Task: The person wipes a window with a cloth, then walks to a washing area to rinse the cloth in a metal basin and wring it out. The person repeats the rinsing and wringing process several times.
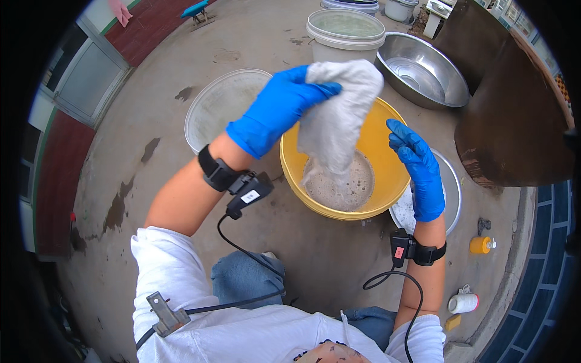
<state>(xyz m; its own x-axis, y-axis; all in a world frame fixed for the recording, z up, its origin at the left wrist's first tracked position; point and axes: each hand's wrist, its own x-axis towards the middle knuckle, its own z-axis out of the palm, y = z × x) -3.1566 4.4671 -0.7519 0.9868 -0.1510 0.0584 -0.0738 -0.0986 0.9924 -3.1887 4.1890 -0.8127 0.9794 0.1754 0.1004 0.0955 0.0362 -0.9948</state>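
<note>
My left hand (283, 104), in a blue rubber glove, grips a wet white cloth (338, 118) by its upper part. The cloth hangs over a yellow bucket (386, 149), and water runs from its lower end. Murky, foamy water (363, 181) covers the bucket's bottom. My right hand (417, 168), gloved in blue as well, is raised beside the bucket's right rim. Its fingers point up and lie close together, and nothing shows in it. Partly behind that hand is a round metal basin (454, 195) with suds in it.
A pale round lid or tub (218, 109) lies left of the bucket. Behind stand a white bucket (347, 34) and a large steel basin (422, 68). A brown curved sheet (513, 122) rises at right. An orange pump bottle (481, 245), a white bottle (463, 303) and a yellow block (453, 322) lie on the ground.
</note>
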